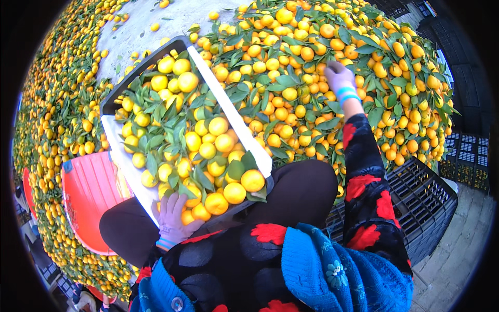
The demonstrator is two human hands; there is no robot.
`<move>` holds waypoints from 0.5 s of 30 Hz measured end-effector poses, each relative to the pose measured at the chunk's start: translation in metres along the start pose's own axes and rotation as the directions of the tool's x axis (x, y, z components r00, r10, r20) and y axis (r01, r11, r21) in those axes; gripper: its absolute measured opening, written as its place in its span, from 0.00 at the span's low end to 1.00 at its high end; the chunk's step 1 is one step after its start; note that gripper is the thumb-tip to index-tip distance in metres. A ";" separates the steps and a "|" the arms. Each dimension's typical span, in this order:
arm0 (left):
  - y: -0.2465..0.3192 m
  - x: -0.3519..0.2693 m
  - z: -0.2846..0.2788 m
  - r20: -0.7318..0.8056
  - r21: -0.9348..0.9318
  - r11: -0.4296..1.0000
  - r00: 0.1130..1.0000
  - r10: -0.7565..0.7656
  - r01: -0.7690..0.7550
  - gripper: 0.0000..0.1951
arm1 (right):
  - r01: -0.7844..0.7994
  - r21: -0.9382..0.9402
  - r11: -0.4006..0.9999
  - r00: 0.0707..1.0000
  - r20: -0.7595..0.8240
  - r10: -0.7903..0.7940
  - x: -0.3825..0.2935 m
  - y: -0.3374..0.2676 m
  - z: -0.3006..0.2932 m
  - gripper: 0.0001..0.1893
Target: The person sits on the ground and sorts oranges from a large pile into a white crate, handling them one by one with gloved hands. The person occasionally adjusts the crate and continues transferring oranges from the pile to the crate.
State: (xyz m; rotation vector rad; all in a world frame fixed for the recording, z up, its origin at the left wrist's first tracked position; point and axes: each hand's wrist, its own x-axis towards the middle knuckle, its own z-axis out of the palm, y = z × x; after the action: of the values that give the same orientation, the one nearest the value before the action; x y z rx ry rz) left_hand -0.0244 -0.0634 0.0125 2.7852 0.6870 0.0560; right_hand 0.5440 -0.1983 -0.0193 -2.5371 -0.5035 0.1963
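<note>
A plastic crate with white sheeting over its sides (230, 107) stands tilted before me, filled with small orange citrus fruits (218, 125) and green leaves. My left hand (174, 218), in a thin pale purple glove, rests with spread fingers at the crate's near left corner, against the fruit there. My right hand (340, 76), gloved alike, reaches onto the big heap of leafy citrus (284, 113) right of the crate. Its fingers are bent down among the fruit; whether they hold one is hidden.
A red plastic scoop or basin (91, 199) lies left of my knee. Black slatted crates (417, 202) stand at my right, more crates (466, 156) beyond. Another citrus heap (54, 128) spreads along the left. Loose fruits (154, 27) lie on the grey floor (132, 35).
</note>
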 end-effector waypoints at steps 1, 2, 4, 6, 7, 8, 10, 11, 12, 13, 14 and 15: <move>-0.002 0.000 0.001 -0.011 0.020 1.000 1.000 0.013 -0.013 0.39 | -0.130 0.117 0.985 0.985 -0.098 0.142 0.015 0.035 -0.010 0.23; -0.003 -0.001 0.002 -0.012 0.037 0.999 1.000 0.019 -0.019 0.40 | -0.117 0.278 0.953 0.968 -0.181 0.172 0.032 0.059 -0.018 0.24; -0.006 -0.003 0.005 0.000 0.058 0.998 1.000 0.014 -0.014 0.40 | -0.093 0.326 0.941 0.970 -0.183 0.159 0.056 0.087 -0.019 0.27; -0.008 -0.006 0.008 0.019 0.068 0.998 1.000 -0.007 0.006 0.41 | -0.025 0.120 0.992 0.996 -0.087 0.036 0.071 0.093 -0.021 0.31; -0.009 -0.008 0.010 0.023 0.068 0.997 1.000 -0.021 0.020 0.42 | -0.022 -0.144 0.989 1.000 0.012 0.024 0.078 0.089 -0.017 0.38; -0.010 -0.009 0.012 0.026 0.069 0.997 0.999 -0.036 0.034 0.42 | -0.091 -0.188 0.978 0.993 0.059 0.103 0.080 0.083 -0.012 0.39; -0.010 -0.009 0.012 0.005 0.064 0.997 0.999 -0.032 0.031 0.43 | -0.041 -0.396 0.917 0.995 0.063 0.071 0.078 0.069 0.001 0.39; -0.009 -0.008 0.012 0.004 0.062 0.997 0.999 -0.037 0.036 0.42 | -0.084 -0.367 0.926 0.995 0.024 0.100 0.074 0.061 0.010 0.39; -0.008 -0.008 0.010 0.005 0.058 0.997 0.999 -0.044 0.044 0.42 | -0.105 -0.323 0.941 0.986 0.092 0.141 0.065 0.057 0.018 0.39; -0.005 -0.007 0.008 0.006 0.051 0.997 0.999 -0.051 0.050 0.41 | -0.075 -0.240 0.968 0.984 0.139 0.111 0.053 0.057 0.024 0.39; -0.003 -0.005 0.006 0.003 0.056 0.997 0.999 -0.045 0.045 0.41 | -0.101 -0.220 0.970 0.945 0.284 0.163 0.033 0.059 0.035 0.40; -0.001 -0.002 0.004 -0.006 0.060 0.997 0.999 -0.040 0.041 0.40 | -0.074 -0.156 0.985 0.916 0.380 0.129 0.008 0.061 0.047 0.40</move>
State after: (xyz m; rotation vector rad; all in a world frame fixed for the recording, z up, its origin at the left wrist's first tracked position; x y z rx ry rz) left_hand -0.0264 -0.0650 0.0080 2.8280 0.7581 0.0341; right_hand 0.5597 -0.2208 -0.0919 -2.6698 -0.5498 0.7401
